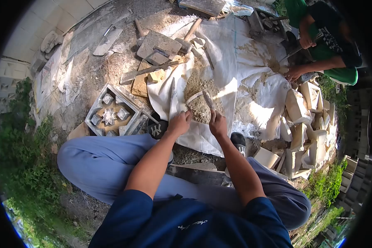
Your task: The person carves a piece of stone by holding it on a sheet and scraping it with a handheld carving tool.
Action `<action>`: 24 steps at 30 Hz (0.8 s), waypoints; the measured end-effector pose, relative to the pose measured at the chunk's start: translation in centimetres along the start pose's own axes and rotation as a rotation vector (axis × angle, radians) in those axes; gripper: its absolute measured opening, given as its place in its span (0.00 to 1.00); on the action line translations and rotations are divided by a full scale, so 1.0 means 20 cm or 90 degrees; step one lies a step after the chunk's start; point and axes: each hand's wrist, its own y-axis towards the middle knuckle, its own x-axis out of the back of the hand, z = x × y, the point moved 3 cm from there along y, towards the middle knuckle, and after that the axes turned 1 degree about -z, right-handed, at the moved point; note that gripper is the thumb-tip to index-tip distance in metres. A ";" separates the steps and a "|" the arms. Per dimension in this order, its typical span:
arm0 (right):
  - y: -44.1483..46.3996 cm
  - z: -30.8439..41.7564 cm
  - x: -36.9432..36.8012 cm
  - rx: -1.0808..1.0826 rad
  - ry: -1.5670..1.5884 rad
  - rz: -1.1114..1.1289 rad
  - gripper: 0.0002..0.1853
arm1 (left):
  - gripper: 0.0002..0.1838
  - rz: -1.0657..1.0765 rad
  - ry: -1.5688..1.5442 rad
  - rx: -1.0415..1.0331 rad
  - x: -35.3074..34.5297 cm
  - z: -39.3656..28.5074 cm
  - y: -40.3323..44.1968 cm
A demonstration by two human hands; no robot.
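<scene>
- Head view: right hand (218, 124) is grasping a flat tool (208, 100), blade pointing toward 11 o'clock, apparently for working the sandy pile (199, 108).
- Left hand (181, 122) is curling fingers near pile's 7 o'clock; can't tell what's gripped.
- White cloth (225, 47) is lying underneath, probably catching grit.

You wear a dk navy short-sleeved tee (186, 237) w/ small white script (193, 224) on the front, plus loose, plain blue-grey trousers (107, 157) & blk shoes (237, 138), L one w/ a white letter logo (156, 130).
</scene>
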 end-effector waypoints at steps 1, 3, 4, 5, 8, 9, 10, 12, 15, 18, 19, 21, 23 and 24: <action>0.00 -0.04 -0.01 0.000 -0.004 0.000 0.31 | 0.20 0.000 -0.004 0.000 -0.02 -0.01 -0.01; 0.00 -0.10 -0.08 -0.053 -0.173 0.115 0.33 | 0.20 -0.040 -0.006 0.040 -0.04 0.00 -0.02; 0.02 -0.12 -0.09 -0.068 -0.167 0.134 0.35 | 0.20 -0.039 -0.004 0.038 -0.05 0.01 -0.03; 0.03 -0.13 -0.10 -0.066 -0.165 0.130 0.35 | 0.20 -0.033 -0.019 0.042 -0.04 0.03 -0.01; 0.07 -0.17 -0.09 -0.090 -0.134 0.144 0.35 | 0.21 -0.025 -0.036 0.081 0.01 0.00 -0.04; 0.06 -0.15 -0.05 -0.081 -0.097 0.134 0.35 | 0.21 -0.013 -0.037 0.121 0.01 0.00 -0.07; 0.02 -0.14 -0.03 -0.075 -0.059 0.128 0.36 | 0.21 -0.007 -0.037 0.129 -0.01 0.02 -0.11; -0.04 -0.11 -0.02 -0.058 -0.031 0.107 0.34 | 0.21 -0.032 -0.034 0.122 -0.05 0.06 -0.15; -0.08 -0.09 -0.05 -0.038 -0.016 0.101 0.32 | 0.21 -0.081 -0.064 0.069 -0.10 0.10 -0.15; -0.08 -0.20 -0.14 -0.157 -0.093 0.122 0.38 | 0.21 -0.013 -0.059 0.127 -0.06 0.06 -0.14; -0.06 -0.19 -0.14 -0.154 -0.091 0.120 0.38 | 0.21 -0.016 -0.057 0.125 -0.06 0.07 -0.13; -0.04 -0.17 -0.13 -0.178 -0.099 0.146 0.35 | 0.21 -0.023 -0.033 0.153 -0.08 0.08 -0.14; -0.04 -0.12 -0.09 -0.153 -0.093 0.147 0.35 | 0.22 -0.032 -0.043 0.141 -0.11 0.11 -0.13; -0.04 -0.08 -0.07 -0.128 -0.089 0.152 0.34 | 0.22 -0.040 -0.054 0.135 -0.12 0.11 -0.13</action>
